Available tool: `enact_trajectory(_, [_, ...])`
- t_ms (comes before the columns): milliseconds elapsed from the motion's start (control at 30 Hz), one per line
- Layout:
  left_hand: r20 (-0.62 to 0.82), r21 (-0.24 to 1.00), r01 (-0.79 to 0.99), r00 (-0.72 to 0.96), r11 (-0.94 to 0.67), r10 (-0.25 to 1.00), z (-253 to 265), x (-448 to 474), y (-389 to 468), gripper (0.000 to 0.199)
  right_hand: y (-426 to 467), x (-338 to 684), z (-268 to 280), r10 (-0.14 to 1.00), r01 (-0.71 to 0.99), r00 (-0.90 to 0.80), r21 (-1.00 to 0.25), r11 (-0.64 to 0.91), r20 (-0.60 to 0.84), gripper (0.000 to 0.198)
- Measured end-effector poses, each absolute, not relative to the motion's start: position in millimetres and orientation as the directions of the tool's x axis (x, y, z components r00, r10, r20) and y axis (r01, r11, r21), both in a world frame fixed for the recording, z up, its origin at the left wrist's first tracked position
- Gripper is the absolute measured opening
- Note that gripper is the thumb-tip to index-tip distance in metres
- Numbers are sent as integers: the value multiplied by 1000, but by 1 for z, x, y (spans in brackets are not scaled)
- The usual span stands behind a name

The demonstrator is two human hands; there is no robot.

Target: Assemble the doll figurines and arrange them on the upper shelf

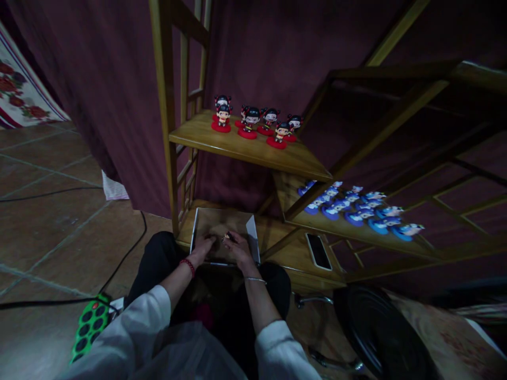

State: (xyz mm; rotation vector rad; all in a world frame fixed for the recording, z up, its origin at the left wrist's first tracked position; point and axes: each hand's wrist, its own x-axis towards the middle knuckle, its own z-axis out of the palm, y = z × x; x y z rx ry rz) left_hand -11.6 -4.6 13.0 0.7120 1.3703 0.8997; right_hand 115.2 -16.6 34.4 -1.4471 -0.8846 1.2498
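Note:
A shallow open cardboard box [253, 232] sits on the lower wooden shelf in front of my knees. Both hands are over it. My right hand [239, 249] is closed on a small dark-topped figurine [227, 236], held between thumb and fingers. On the left side of the box, my left hand [203, 248] has its fingers curled together; whatever they hold, if anything, is too dim to name. The box's inside is in shadow, and its contents cannot be made out.
Several black-haired figurines on red bases [250, 120] stand on the upper shelf [222, 148]. Several blue and purple figurines [358, 214] stand on the right shelf. A phone [318, 252] lies right of the box. A green power strip [92, 322] and cables are on the floor.

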Motion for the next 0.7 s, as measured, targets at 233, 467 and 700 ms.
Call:
enact_trajectory(233, [-521,700,-506,121,504,845,29,-18,-18,13,-20,111,43,955,-92,193,-973,-210,-225,41])
enact_trajectory(467, [-429,587,-663,231,464,873,54,-29,-31,18,-29,107,65,976,-61,155,-988,-145,-153,40])
enact_trajectory(700, [-278,604,-693,277,392,920,74,-36,-42,30,-39,101,93,985,-76,146,-994,-81,-91,40])
